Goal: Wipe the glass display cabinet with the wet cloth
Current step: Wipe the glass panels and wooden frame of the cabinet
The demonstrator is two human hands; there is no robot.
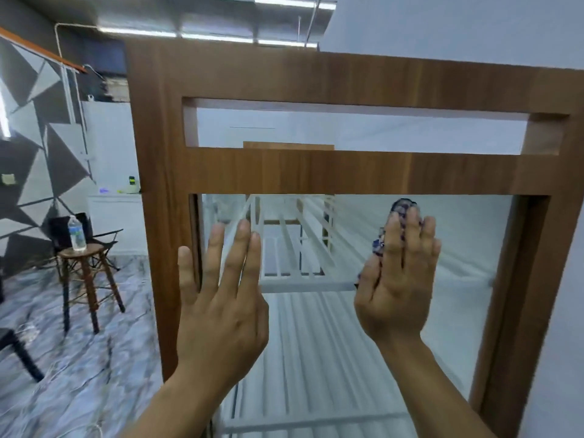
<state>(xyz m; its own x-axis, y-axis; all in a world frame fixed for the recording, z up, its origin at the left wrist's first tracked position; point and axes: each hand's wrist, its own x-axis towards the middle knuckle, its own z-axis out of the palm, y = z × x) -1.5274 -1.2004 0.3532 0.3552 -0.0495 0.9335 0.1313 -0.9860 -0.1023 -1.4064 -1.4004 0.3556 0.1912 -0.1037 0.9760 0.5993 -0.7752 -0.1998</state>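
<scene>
The right fingers (410, 235) are straight and close together, pressing a blue patterned cloth (400, 207) flat against the cabinet's glass (461, 248). The cloth shows above the fingertips and again beside the thumb; the rest is hidden under the palm. The right hand (396, 289) sits in the upper right part of the pane, back toward the camera, not far below the cabinet's lower crossbar.

The left fingers (237, 254) are also straight, slightly fanned, and hold nothing. They lie flat on the glass at the upper left of the pane. The little finger is at the inner edge of the cabinet's left post; the thumb is out of sight. The left hand (221, 308) is about level with the right one, with bare glass between them.

The cabinet (316, 172) has a brown wooden frame with an open slot across its top section. White slatted shelves (294, 284) show through the glass.

To the left of the cabinet, well apart from it, a round wooden stool (82, 252) stands on a marbled floor (94, 358). A clear water bottle (76, 233) stands upright on the stool. A dark folding chair (104, 235) is just behind the stool. Further left of the cabinet is a wall (25, 147) with a grey triangle pattern.
</scene>
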